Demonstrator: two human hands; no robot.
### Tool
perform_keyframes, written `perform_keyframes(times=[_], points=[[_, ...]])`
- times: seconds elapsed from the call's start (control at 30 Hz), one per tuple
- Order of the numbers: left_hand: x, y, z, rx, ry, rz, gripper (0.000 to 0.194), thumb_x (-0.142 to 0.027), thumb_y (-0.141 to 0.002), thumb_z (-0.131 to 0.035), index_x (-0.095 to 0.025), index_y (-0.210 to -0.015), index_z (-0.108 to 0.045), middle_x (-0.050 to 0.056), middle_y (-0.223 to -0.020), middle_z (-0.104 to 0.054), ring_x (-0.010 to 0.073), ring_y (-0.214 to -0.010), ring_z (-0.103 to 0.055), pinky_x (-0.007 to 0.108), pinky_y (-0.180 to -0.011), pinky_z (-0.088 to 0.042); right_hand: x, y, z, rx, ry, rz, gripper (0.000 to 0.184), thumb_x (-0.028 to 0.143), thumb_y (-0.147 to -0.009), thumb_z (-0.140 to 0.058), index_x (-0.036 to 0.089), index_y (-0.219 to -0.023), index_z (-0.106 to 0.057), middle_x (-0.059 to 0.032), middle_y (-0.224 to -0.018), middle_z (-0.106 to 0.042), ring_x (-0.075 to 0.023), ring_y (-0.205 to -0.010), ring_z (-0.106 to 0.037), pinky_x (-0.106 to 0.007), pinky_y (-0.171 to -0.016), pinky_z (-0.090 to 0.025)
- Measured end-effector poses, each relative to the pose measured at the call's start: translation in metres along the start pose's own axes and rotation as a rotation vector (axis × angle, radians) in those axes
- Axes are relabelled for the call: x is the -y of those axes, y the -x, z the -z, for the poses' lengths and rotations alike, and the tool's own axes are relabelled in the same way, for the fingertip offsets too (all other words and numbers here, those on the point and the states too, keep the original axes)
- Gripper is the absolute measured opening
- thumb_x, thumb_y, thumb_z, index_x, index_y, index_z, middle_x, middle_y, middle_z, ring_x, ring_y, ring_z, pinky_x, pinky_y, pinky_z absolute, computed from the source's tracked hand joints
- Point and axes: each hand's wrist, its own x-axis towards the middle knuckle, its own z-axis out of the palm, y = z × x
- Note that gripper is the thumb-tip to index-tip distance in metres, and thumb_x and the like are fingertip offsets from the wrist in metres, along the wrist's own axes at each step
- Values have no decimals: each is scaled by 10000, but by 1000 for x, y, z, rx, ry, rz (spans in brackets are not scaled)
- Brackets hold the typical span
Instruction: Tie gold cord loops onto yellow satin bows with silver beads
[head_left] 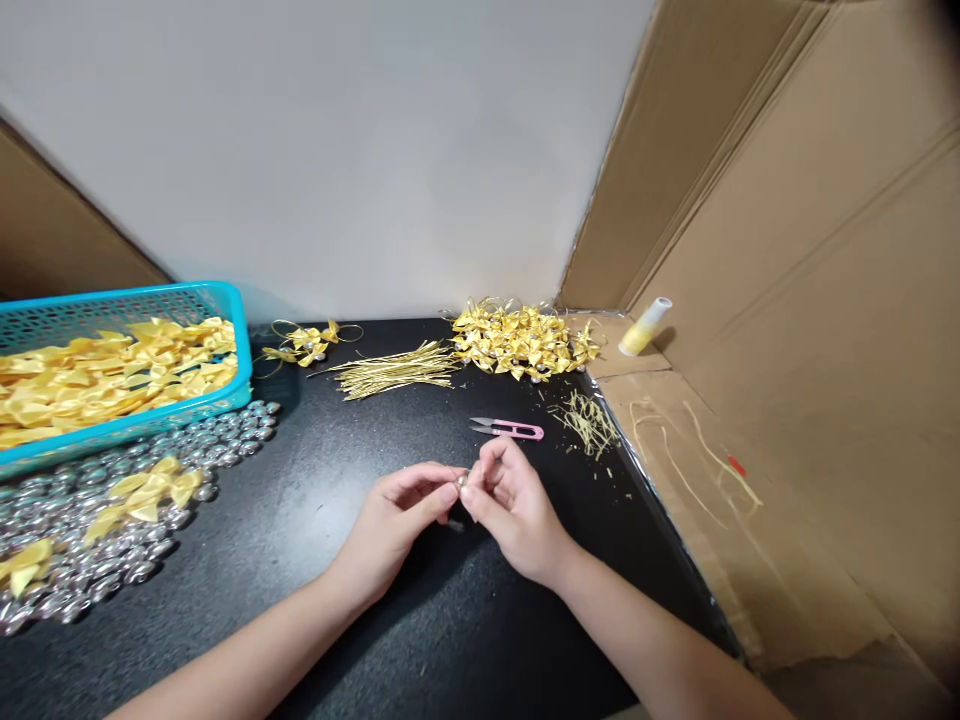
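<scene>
My left hand [409, 508] and my right hand [517, 508] meet over the black table, fingertips almost touching. Between them is a small shiny silver bead [461, 482], pinched by the thumb and fingers of both hands and partly hidden by them. Just beyond my right hand lies a pair of pink-handled thread snips [507, 429], blades pointing left. A bundle of gold wire ties [397, 370] rests farther back. To its right is a pile of yellow ribbon bows [517, 340] with silver beads and thin gold loops.
A blue basket [246, 350] of yellow bows stands at left, many silver beads [142, 560] spread before it, some loose bows [150, 490] on top. A few beaded bows [304, 343] lie behind. At right are cut scraps [589, 422], a thread spool [645, 328] and cardboard walls [825, 300].
</scene>
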Motion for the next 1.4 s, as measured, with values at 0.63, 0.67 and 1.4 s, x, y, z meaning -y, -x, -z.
perform_keyframes(times=[0.63,0.67,1.4], points=[[-41,-1,11,101,-705,-495,201,-338,-867,-615,-358,-999,-766,65,-1078,-616,255,-1052,-512,419,-898,-435,-2,-7,1,-38,-38,-10,442,401,-749,-729,249,-1142,-595,-49,-1026,-712,-207,-987,-663,-364,-906,-497],[-41,-1,10,103,-726,-505,207,-336,-872,-607,-363,-1008,-761,64,-1107,-611,259,-1074,-502,425,-907,-426,-3,-7,1,-36,-117,-57,476,406,-724,-751,244,-1143,-590,-36,-953,-724,-195,-919,-680,-355,-883,-510],[-115,6,36,-489,-181,-545,196,-413,-716,-762,-229,-667,-715,-14,-758,-684,200,-915,-621,415,-994,-439,-26,-18,13,-118,669,235,203,78,-757,-621,203,-861,-743,-68,-914,-755,-216,-895,-698,-376,-866,-529]])
